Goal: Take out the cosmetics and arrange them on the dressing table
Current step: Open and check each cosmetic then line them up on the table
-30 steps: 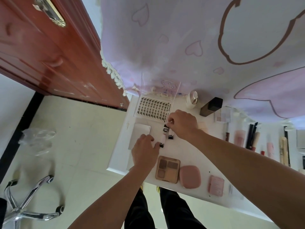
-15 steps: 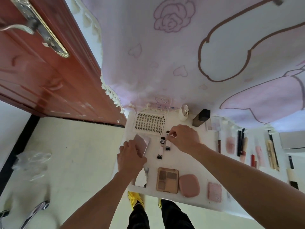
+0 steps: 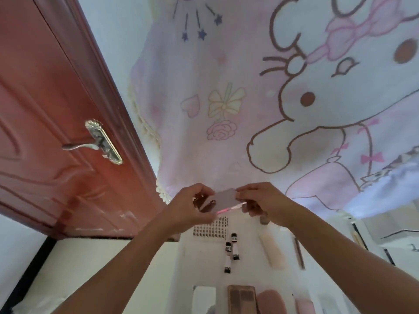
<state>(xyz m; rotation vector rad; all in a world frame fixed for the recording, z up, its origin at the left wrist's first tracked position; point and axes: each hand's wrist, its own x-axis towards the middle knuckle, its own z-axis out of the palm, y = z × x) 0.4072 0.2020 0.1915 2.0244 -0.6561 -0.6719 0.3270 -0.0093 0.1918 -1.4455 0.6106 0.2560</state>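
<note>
Both hands hold a small flat pale-pink case (image 3: 225,199) up in the air above the back of the white dressing table (image 3: 204,264). My left hand (image 3: 189,206) grips its left side and my right hand (image 3: 260,200) pinches its right edge. Below on the table lie a lash tray (image 3: 209,227), small black-capped tubes (image 3: 230,252), a brown eyeshadow palette (image 3: 241,299) and a pink compact (image 3: 271,301). A pale tube (image 3: 271,251) and a thin pencil (image 3: 299,252) lie further right.
A red-brown door (image 3: 56,132) with a metal handle (image 3: 95,143) stands at the left. A pink cartoon-print cloth (image 3: 260,98) hangs behind the table. A square opening (image 3: 204,296) shows in the table's front left. Pale floor lies to the left.
My left hand lifted the flat pink case off the table and my right hand left the small tubes to take its other edge. The camera tilted upward.
</note>
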